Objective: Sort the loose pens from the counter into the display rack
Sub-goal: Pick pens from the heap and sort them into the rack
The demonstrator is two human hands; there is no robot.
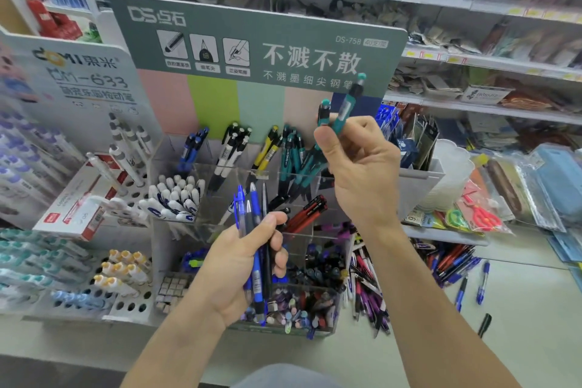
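Shop shelves stand behind the display rack (261, 173). Right hand (362, 167) pinches what looks like two teal pens (343, 110), tilted upright, just above the teal compartment; left hand (248, 261) grips blue pens (255, 230).

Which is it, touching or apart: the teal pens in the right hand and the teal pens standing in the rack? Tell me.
Cannot tell. In the head view the right hand holds the teal pens raised, but it covers their lower ends right where the rack's teal pens stand.
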